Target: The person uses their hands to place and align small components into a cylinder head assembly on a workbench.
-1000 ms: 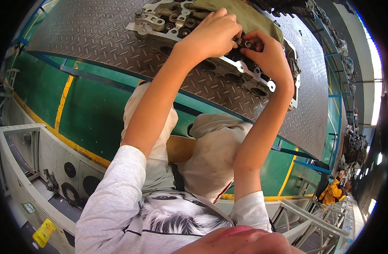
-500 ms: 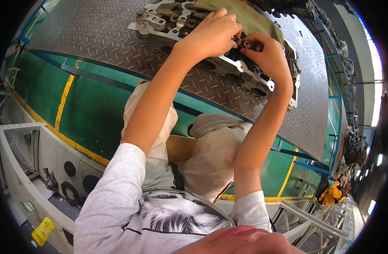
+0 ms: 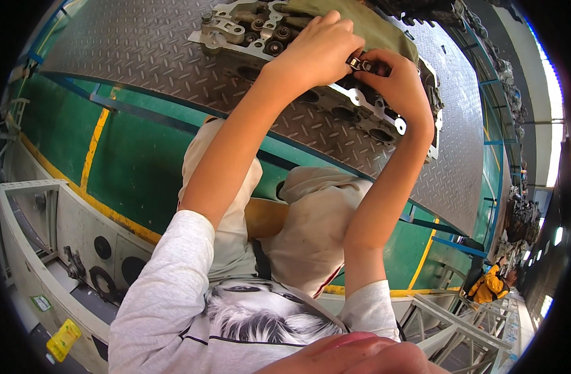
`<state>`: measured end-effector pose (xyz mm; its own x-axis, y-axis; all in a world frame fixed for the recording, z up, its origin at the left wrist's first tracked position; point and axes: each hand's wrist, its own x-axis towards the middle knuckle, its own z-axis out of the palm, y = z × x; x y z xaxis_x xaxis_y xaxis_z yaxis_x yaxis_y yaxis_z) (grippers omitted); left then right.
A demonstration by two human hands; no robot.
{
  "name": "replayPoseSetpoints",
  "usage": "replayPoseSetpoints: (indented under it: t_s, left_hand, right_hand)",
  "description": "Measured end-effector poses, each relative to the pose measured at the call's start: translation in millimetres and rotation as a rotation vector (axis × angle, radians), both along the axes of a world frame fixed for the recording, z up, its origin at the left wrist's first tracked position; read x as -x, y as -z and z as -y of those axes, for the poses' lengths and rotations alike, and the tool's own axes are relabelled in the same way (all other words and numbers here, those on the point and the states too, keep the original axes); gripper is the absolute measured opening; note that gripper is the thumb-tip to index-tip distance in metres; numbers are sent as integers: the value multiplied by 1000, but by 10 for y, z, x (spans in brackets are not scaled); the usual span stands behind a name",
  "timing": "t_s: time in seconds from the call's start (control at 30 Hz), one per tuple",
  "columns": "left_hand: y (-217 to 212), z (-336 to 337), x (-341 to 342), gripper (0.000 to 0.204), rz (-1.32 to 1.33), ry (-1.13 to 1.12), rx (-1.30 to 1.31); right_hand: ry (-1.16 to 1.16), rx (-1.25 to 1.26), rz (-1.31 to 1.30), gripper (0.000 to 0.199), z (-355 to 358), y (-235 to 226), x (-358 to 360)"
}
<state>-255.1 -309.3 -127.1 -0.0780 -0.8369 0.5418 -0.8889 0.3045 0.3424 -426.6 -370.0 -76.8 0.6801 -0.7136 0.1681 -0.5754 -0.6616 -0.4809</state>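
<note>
A grey metal cylinder head (image 3: 354,95) lies on a diamond-plate bench, its valve springs (image 3: 274,47) showing at the left. Over it, my left hand (image 3: 326,51) and my right hand (image 3: 398,81) meet, both with closed fingers. Between their fingertips is a small shiny metal rocker arm (image 3: 360,64); the fingers partly cover it. The right thumb and index finger pinch its right end, while the left fingertips press at its left end. An olive-green cloth (image 3: 376,28) drapes over the far side of the cylinder head, just behind both hands.
The diamond-plate bench top (image 3: 154,50) has a blue frame edge (image 3: 142,111) on my side. Dark engine parts (image 3: 422,9) stand beyond the cloth. White metal frames (image 3: 42,249) are at lower left, and a person in yellow (image 3: 488,285) is far right.
My left hand has shifted slightly right, toward the right hand. The rocker arm has turned a little between the fingertips, and more of its shiny end shows.
</note>
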Motion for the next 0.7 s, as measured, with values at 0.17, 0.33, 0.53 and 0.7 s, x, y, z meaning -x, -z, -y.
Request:
replayPoseSetpoints:
  t_s: [0.17, 0.33, 0.53, 0.7]
  left_hand:
    - [18, 24, 35, 22, 49, -21, 29]
    - [33, 35, -31, 20, 10, 12, 82]
    - [-28, 11, -63, 19, -66, 90, 11]
    - [-14, 19, -117, 20, -130, 107, 9]
  right_hand:
    - [-16, 7, 30, 28, 58, 63, 44]
    - [-29, 18, 34, 28, 40, 34, 43]
    - [-38, 37, 43, 30, 100, 64, 124]
    - [-26, -7, 50, 31, 140, 96, 128]
